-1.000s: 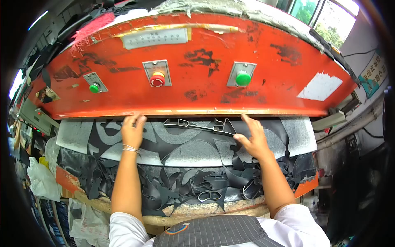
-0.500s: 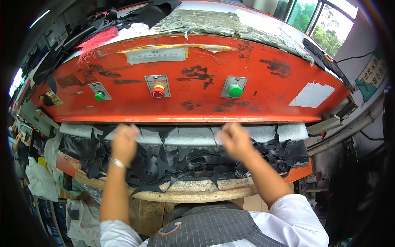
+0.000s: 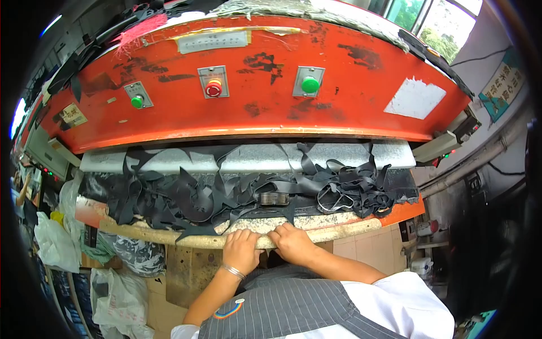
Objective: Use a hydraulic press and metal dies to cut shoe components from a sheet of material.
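Pale front edge [image 3: 324, 231] of the worktop [image 3: 405, 186] at six o'clock, beneath left hand [image 3: 241, 250] and right hand [image 3: 289, 244], side by side, half-closed, with fingers bent over it. Cannot tell from hidden undersides whether gripping or resting. Just beyond, from eight to four o'clock, black offcuts [image 3: 199, 200] and a dark metal form [image 3: 274, 199]; at twelve, red press housing [image 3: 257, 110].

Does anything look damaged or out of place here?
Yes: the white sheet on the red panel has a ragged, torn-looking top edge, and the panel shows dark, worn-looking patches. Black scraps lie tangled beyond the left hand and right hand.
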The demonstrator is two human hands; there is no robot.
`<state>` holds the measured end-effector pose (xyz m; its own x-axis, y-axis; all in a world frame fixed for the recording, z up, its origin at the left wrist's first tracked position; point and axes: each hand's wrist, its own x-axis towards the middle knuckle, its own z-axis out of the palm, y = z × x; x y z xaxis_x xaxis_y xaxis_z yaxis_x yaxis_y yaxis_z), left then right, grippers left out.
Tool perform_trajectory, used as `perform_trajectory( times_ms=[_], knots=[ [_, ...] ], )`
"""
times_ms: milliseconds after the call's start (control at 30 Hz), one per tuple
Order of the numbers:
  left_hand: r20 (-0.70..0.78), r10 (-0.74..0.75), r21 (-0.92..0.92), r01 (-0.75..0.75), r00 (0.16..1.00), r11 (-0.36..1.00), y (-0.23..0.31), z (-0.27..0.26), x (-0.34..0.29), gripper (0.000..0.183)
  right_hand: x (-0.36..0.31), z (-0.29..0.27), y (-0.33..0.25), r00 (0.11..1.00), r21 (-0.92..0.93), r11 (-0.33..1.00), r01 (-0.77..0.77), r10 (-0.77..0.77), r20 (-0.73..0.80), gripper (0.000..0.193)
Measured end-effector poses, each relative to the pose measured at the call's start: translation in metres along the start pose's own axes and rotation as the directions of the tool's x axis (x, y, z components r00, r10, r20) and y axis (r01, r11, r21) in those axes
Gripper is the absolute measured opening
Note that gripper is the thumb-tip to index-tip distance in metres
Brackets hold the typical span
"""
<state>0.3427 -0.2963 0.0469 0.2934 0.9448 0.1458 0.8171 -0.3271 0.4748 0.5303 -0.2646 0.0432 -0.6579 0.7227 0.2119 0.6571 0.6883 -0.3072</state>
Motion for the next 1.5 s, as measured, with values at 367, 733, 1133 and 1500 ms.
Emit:
perform_trajectory(
  times_ms=[367, 733, 1133, 1500],
  knots=[
    [0.5, 0.048, -0.412, 0.189, 0.865, 0.891, -0.047, -0.07, 0.03, 0.037, 0.132, -0.077, 0.101, 0.946, 0.168, 0.95, -0.262, 0.287, -0.152, 0.064],
    [-0.196, -0.342, -0.668, 0.13, 0.919, 0.732, -0.105, -0.147, 0.117, 0.028, 0.202, -0.042, 0.145, 0.884, 0.034, 0.914, -0.405, 0.4, -0.243, 0.071],
    [0.306, -0.279, -0.922, 0.21, 0.91, -0.325, -0.024, -0.135, 0.119, 0.062, 0.146, -0.122, 0.04, 0.94, 0.06, 0.977, 0.207, -0.181, -0.288, 0.053],
    [-0.039, -0.314, -0.935, -0.146, 0.948, -0.324, 0.035, -0.079, 0.125, 0.049, 0.115, -0.091, 0.025, 0.825, 0.483, 0.795, 0.367, -0.038, -0.564, 0.068]
  ],
)
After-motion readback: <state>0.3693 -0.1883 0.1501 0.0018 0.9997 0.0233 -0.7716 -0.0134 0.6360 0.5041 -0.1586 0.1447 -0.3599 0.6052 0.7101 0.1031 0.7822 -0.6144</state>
